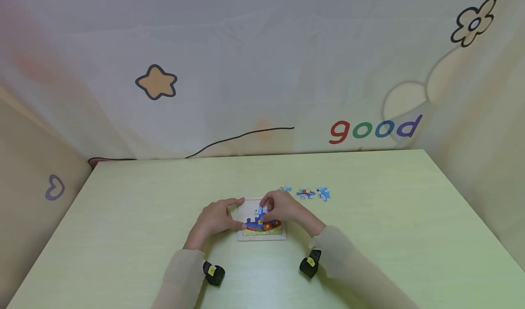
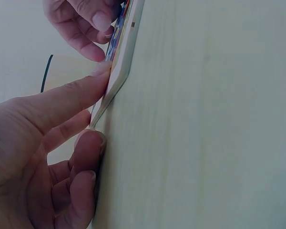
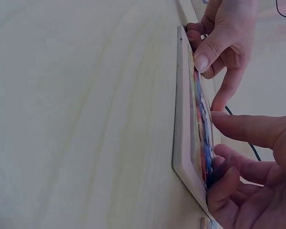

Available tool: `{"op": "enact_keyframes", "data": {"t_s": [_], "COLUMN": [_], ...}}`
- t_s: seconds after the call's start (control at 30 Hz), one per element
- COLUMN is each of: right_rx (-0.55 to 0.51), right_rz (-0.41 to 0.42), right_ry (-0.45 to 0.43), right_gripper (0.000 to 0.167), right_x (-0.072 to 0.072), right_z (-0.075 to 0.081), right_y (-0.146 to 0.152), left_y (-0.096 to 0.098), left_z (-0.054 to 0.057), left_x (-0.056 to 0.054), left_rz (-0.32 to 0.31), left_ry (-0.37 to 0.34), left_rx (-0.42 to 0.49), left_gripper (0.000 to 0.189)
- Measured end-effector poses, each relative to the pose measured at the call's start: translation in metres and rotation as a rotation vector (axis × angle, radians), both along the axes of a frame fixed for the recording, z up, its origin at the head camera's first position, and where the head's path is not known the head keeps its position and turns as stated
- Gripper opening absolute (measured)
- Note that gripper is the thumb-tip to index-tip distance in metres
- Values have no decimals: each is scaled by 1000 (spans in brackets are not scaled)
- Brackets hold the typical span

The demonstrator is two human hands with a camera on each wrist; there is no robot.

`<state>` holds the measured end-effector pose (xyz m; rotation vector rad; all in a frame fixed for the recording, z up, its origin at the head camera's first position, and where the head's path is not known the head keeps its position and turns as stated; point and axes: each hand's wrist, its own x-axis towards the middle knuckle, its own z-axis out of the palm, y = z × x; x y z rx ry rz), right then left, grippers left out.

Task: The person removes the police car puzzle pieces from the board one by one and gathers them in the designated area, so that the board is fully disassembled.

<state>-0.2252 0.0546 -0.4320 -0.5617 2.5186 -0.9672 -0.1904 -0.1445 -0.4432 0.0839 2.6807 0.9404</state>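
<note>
A wooden jigsaw puzzle board (image 1: 261,238) with a pale frame lies on the table, showing a blue and red train picture (image 1: 254,226). At its left edge my left hand (image 1: 215,216) grips the frame, thumb on top and other fingers at the side. From the right, my right hand (image 1: 284,207) reaches over the board, and its thumb and fingers pinch a light blue puzzle piece (image 1: 258,211) at the picture's upper part. The right hand covers much of the board's upper right. In the right wrist view the board (image 3: 183,157) appears edge-on, both hands touching it.
Beyond the board's upper right lie loose puzzle pieces: one with a red and yellow car (image 1: 305,193), a light blue one (image 1: 323,193), and one partly behind the right hand (image 1: 285,188). A printed curtain (image 1: 246,81) stands behind the pale table (image 1: 143,208).
</note>
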Motion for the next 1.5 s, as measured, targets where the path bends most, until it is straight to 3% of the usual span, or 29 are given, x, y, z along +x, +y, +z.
{"op": "enact_keyframes", "data": {"t_s": [0.47,1.17,1.5], "right_rx": [44,101,23], "right_rz": [8,33,86], "right_ry": [15,105,136], "right_gripper": [31,39,37], "right_x": [3,10,14], "right_z": [5,3,0], "right_y": [-4,-8,-3], "left_y": [2,1,2], "left_z": [1,3,0], "left_x": [0,2,0], "left_rz": [8,10,9], "left_ry": [-1,-7,1], "left_rx": [-4,2,-9], "left_gripper": [68,68,68]}}
